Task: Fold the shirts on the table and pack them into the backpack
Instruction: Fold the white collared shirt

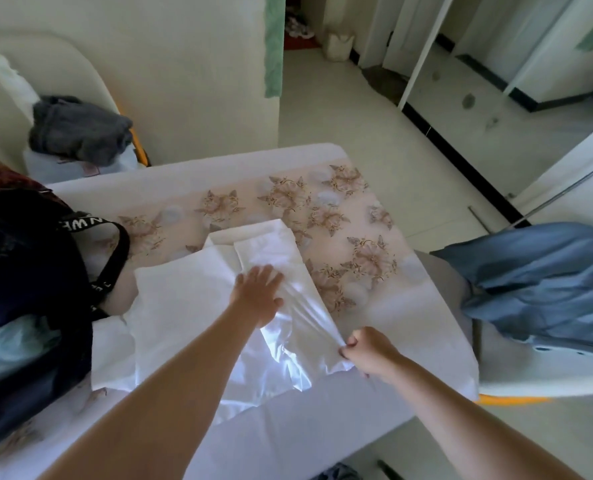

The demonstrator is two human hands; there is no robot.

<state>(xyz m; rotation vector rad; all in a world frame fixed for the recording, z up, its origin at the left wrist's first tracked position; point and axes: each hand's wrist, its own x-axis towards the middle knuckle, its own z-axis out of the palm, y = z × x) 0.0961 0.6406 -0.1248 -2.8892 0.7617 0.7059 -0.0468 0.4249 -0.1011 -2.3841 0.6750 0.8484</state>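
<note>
The white shirt (184, 306) lies partly folded in the middle of the table (288, 195), with one side turned in. Your left hand (258, 292) rests flat on it with the fingers spread, likely to pin the fold so the cloth cannot slide. Your right hand (367, 351) pinches the shirt's near right edge and draws it taut, apparently to smooth creases before the next fold. The backpack (28, 271) sits at the table's left end, just beside the shirt, handy for packing. A blue garment (537, 282) lies draped on the chair (530, 379) to the right.
</note>
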